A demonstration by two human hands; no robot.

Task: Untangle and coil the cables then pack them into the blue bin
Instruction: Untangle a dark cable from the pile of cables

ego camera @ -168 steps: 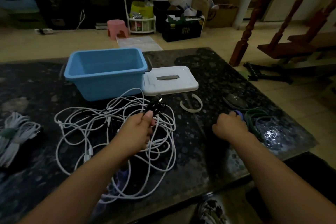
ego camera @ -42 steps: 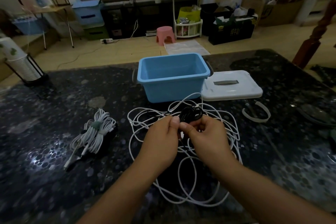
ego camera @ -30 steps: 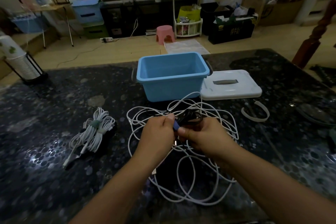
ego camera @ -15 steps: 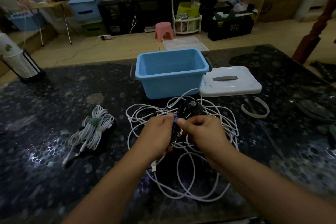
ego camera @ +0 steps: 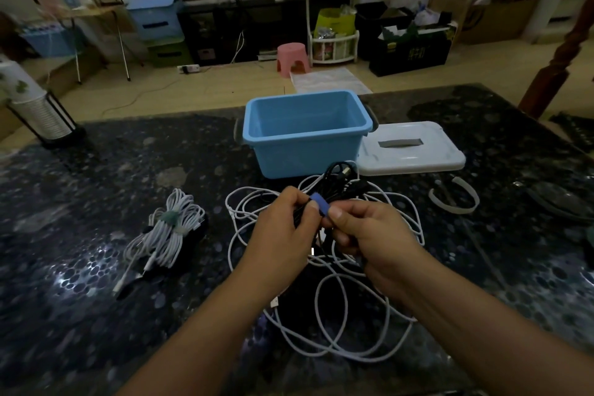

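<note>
A coiled black cable (ego camera: 341, 185) is held above a tangle of white cables (ego camera: 334, 309) on the dark table. My left hand (ego camera: 283, 231) grips the black coil. My right hand (ego camera: 369, 235) pinches a blue tie strap (ego camera: 319, 205) that lies around the coil, between my two thumbs. The blue bin (ego camera: 305, 132) stands open just behind the tangle, with nothing seen inside. A bundle of white cable bound with a green tie (ego camera: 170, 238) lies to the left.
The bin's white lid (ego camera: 411, 149) lies right of the bin. A white strap ring (ego camera: 454, 199) lies in front of the lid. A stack of paper cups in a black holder (ego camera: 35, 106) stands at the table's far left. Dark items sit at the right edge.
Both hands have lifted the black coil slightly over the white tangle. The blue strap, first barely visible between my fingers, now shows across the coil. The view shifted a little.
</note>
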